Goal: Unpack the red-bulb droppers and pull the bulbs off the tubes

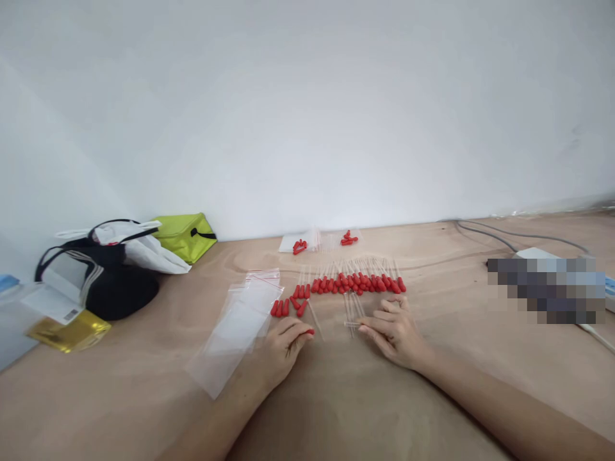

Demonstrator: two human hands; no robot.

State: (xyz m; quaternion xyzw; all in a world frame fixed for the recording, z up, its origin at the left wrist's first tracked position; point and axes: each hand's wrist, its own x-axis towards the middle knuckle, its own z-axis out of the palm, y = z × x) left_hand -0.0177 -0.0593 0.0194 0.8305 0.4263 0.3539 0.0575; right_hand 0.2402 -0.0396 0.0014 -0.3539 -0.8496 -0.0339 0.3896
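A row of clear glass droppers with red rubber bulbs (pixel 358 282) lies across the middle of the wooden table (pixel 336 397). My left hand (pixel 283 349) rests on the table with its fingers pinched on one red-bulbed dropper (pixel 310 331). My right hand (pixel 394 330) lies beside several bare glass tubes (pixel 354 312), fingers curled and touching them. A few loose red bulbs (pixel 288 306) sit just beyond my left hand. Clear zip bags (pixel 237 326) are stacked to the left of it.
More red bulbs (pixel 300 246) and tubes lie on a bag near the wall. A black bag (pixel 103 275), a lime-green pouch (pixel 185 235) and a gold packet (pixel 70 331) sit at the left. Grey cables (pixel 500 237) and a white power strip (pixel 538 253) are at the right.
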